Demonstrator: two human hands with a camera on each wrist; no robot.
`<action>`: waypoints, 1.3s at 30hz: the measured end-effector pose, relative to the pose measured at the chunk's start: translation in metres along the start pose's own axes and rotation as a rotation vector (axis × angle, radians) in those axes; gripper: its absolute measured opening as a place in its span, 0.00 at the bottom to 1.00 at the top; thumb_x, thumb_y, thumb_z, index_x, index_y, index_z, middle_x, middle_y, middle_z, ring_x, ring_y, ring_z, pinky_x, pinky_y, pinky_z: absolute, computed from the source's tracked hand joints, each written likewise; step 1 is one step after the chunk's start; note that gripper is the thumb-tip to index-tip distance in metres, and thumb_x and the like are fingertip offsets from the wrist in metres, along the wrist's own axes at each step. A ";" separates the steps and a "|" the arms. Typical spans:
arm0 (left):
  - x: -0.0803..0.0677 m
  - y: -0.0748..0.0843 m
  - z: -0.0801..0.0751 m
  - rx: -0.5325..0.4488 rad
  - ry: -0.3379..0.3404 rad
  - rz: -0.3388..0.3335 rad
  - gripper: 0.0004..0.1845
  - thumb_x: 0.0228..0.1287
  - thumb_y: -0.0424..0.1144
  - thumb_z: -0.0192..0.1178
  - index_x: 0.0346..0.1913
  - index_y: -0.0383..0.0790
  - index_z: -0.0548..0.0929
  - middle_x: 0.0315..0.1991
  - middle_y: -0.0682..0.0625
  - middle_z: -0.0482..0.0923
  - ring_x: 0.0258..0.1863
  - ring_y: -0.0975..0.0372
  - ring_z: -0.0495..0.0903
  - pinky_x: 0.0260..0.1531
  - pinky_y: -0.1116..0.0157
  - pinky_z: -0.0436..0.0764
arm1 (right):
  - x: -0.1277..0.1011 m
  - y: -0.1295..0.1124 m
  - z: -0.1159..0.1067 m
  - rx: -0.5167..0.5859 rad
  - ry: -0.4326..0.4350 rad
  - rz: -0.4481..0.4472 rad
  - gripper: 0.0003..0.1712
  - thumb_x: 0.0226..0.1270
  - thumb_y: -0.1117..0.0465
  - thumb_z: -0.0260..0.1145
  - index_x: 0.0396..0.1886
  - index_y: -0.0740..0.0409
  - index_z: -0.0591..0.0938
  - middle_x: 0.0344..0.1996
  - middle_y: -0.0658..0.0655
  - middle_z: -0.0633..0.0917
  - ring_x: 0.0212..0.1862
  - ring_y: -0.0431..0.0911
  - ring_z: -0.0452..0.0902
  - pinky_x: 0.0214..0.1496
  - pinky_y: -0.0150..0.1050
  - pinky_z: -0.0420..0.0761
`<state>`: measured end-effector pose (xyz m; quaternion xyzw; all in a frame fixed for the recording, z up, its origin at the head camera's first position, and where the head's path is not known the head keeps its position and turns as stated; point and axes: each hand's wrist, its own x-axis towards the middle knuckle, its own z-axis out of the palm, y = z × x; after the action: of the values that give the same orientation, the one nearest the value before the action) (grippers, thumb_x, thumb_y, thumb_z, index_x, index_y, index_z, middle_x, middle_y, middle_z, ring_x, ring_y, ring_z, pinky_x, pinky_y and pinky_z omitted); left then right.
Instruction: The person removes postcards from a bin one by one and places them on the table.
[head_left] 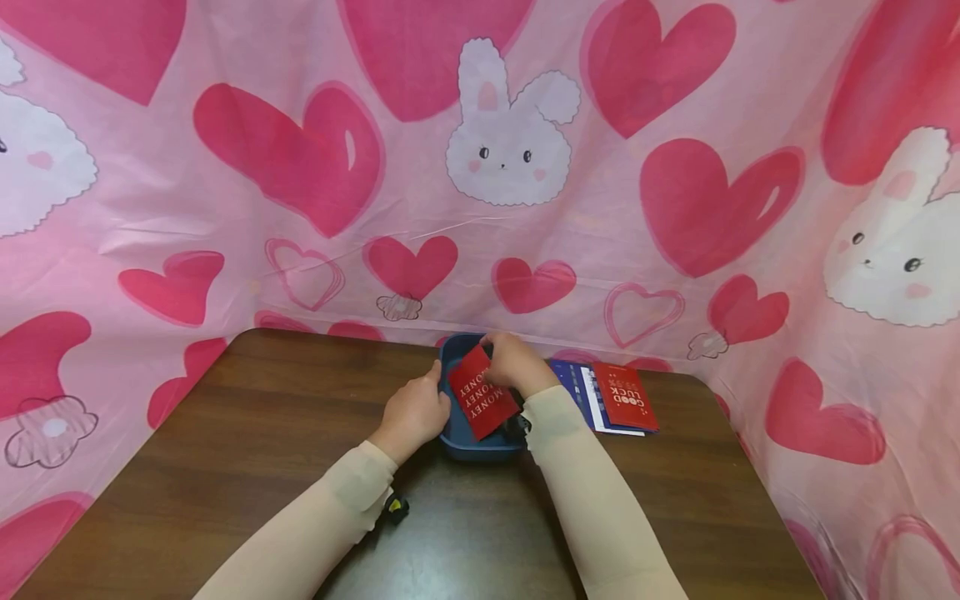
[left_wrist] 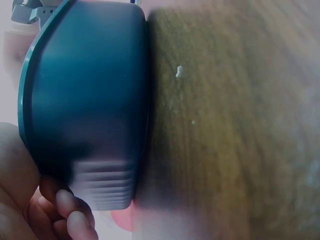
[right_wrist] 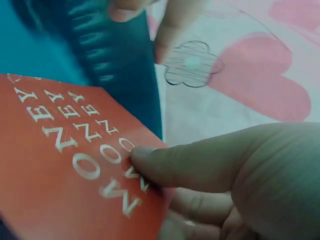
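Observation:
A red envelope [head_left: 487, 407] printed with "MONEY" in white is pinched between the thumb and fingers of my right hand [head_left: 519, 365]. It slants over the opening of a dark blue plastic bin [head_left: 480, 455]. In the right wrist view, my thumb presses on the printed face of the envelope [right_wrist: 50, 170], with the other fingers behind it. My left hand [head_left: 412, 414] grips the bin's left rim, thumb on the rim and fingers along the outside. The bin's ribbed outer wall [left_wrist: 102, 185] shows beside those fingers in the left wrist view. The envelope covers much of the bin's inside.
Right of the bin lie overlapping envelopes: a red "GOOD LUCK" one [head_left: 626, 397] on top, with white and blue ones [head_left: 573, 387] under it. The brown wooden table [head_left: 262, 433] meets a pink heart-and-rabbit cloth [head_left: 420, 208] behind and at both sides.

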<state>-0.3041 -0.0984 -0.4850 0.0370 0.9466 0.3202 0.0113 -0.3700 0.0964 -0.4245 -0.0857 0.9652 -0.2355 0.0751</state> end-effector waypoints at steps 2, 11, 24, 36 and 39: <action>0.000 0.000 -0.001 0.000 0.002 -0.007 0.39 0.82 0.44 0.61 0.89 0.38 0.66 0.37 0.41 0.88 0.24 0.53 0.80 0.23 0.58 0.78 | 0.000 0.003 -0.003 0.034 -0.001 -0.008 0.40 0.66 0.60 0.85 0.78 0.53 0.82 0.56 0.61 0.91 0.51 0.55 0.87 0.62 0.55 0.93; -0.001 -0.001 -0.002 0.011 0.010 -0.006 0.38 0.82 0.43 0.60 0.89 0.37 0.67 0.61 0.33 0.91 0.31 0.50 0.84 0.30 0.54 0.82 | -0.016 0.029 -0.032 0.304 0.026 0.028 0.40 0.71 0.59 0.82 0.81 0.56 0.79 0.48 0.63 0.91 0.45 0.52 0.91 0.52 0.49 0.95; -0.003 -0.007 -0.004 0.026 0.026 0.019 0.37 0.81 0.41 0.59 0.88 0.37 0.69 0.69 0.33 0.88 0.33 0.49 0.84 0.33 0.51 0.83 | -0.043 0.109 -0.083 0.387 0.220 0.087 0.33 0.83 0.56 0.73 0.80 0.63 0.78 0.54 0.69 0.93 0.43 0.48 0.92 0.46 0.45 0.93; -0.001 -0.006 -0.005 0.028 0.012 0.018 0.38 0.82 0.42 0.59 0.89 0.37 0.67 0.42 0.39 0.91 0.24 0.52 0.79 0.24 0.57 0.76 | -0.060 0.192 -0.096 0.436 0.298 0.362 0.33 0.88 0.62 0.55 0.87 0.66 0.68 0.71 0.76 0.78 0.58 0.59 0.81 0.49 0.48 0.89; -0.001 -0.006 -0.005 0.034 0.007 0.015 0.37 0.83 0.43 0.59 0.89 0.38 0.67 0.43 0.38 0.91 0.24 0.52 0.79 0.25 0.57 0.76 | -0.063 0.209 -0.092 0.477 0.296 0.432 0.34 0.87 0.64 0.53 0.87 0.67 0.68 0.63 0.75 0.80 0.46 0.52 0.82 0.37 0.42 0.88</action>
<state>-0.3041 -0.1059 -0.4845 0.0434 0.9515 0.3044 0.0050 -0.3531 0.3325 -0.4346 0.1753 0.8794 -0.4426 0.0003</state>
